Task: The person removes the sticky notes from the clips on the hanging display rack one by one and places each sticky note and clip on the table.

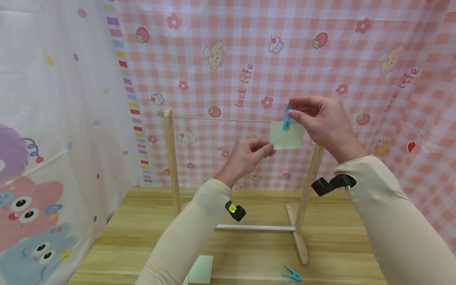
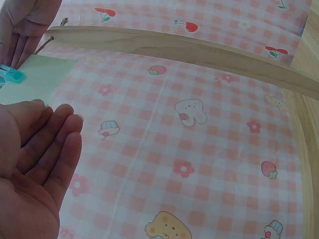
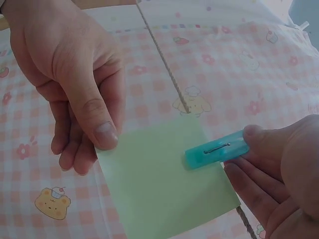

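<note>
A pale green square of paper [image 1: 285, 138] hangs at the string [image 1: 221, 118], its top edge over the line. My left hand [image 1: 250, 155] pinches its lower left corner between thumb and fingers. A blue clothespin [image 3: 218, 149] sits across the paper's top edge, its jaws on the sheet. My right hand [image 1: 325, 122] pinches the clothespin's upper end between thumb and fingers. In the left wrist view the paper [image 2: 40, 82] and clothespin [image 2: 12, 74] show at the left, above the left hand [image 2: 40, 164].
The string runs between two wooden posts, the left post [image 1: 171, 158] and right post [image 1: 309, 186], joined low by a white rod [image 1: 256, 227]. On the wooden table [image 1: 338, 229] lie more green paper [image 1: 201, 270] and another blue clothespin [image 1: 293, 274]. A checked cloth [image 1: 303, 71] hangs behind.
</note>
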Tool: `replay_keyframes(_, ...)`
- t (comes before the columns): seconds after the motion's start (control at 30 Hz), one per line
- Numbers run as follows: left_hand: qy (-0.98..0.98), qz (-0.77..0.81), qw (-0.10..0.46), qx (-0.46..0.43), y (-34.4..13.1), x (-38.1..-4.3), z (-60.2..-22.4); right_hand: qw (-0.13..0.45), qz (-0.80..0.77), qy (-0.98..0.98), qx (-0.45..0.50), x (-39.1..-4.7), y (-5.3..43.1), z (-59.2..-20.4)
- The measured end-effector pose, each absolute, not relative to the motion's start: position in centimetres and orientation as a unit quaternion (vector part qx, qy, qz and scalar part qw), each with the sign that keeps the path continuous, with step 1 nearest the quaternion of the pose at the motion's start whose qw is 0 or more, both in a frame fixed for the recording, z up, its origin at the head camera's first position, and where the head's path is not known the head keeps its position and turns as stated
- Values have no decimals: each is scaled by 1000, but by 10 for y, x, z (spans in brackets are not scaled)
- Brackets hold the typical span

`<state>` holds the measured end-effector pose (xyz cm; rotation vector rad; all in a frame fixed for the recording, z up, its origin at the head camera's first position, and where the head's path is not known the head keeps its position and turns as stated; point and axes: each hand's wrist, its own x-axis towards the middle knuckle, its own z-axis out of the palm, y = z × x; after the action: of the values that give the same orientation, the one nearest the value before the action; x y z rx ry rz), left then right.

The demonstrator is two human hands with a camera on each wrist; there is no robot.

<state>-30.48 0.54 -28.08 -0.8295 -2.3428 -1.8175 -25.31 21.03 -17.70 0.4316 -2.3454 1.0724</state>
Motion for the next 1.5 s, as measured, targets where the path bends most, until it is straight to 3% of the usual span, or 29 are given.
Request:
replay_keyframes(0.5,-764,-593,10,-254,0,-301,-284,317,432,-832,141,-254,206,-187)
replay_keyframes(0.73,-753,-596,25,-279,-3,-301,-284,335,450,-816,139,-254,208,-185)
replay_keyframes(1.5,-763,-585,30,-275,-27,-295,-297,355,514,-766,153,-245,218,-179)
